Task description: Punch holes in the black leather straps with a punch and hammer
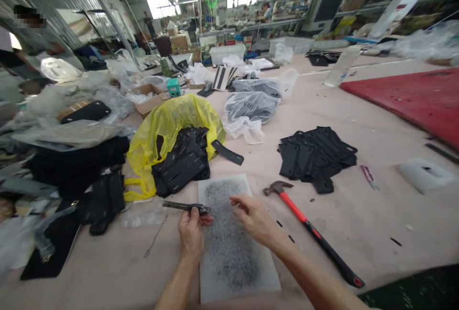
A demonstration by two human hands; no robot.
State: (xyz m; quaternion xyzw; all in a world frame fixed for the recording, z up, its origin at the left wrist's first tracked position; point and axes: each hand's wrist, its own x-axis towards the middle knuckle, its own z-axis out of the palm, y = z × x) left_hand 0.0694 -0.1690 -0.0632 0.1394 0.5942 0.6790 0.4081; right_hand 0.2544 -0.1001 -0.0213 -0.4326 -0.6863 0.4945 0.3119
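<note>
Left to right: on the bench we log a yellow plastic bag, open toward us, with black flat pieces heaped in its mouth, left of the far left corner of the scuffed white board. Left hand pinches a slim dark tool with a metallic end, thumb on top, across the board's left edge — exact type too small to tell. Right hand is over the board's right half, fingers loosely bent and partly spread, nothing visible in them; contact with the board we can't tell. Right of the board's right edge lies a claw hammer, handle toward the bench's near edge; a second pile of black pieces sits beyond it.

We'd judge the step as handling the tool above the board — next move calls for a steady left pinch and a free right hand.
</note>
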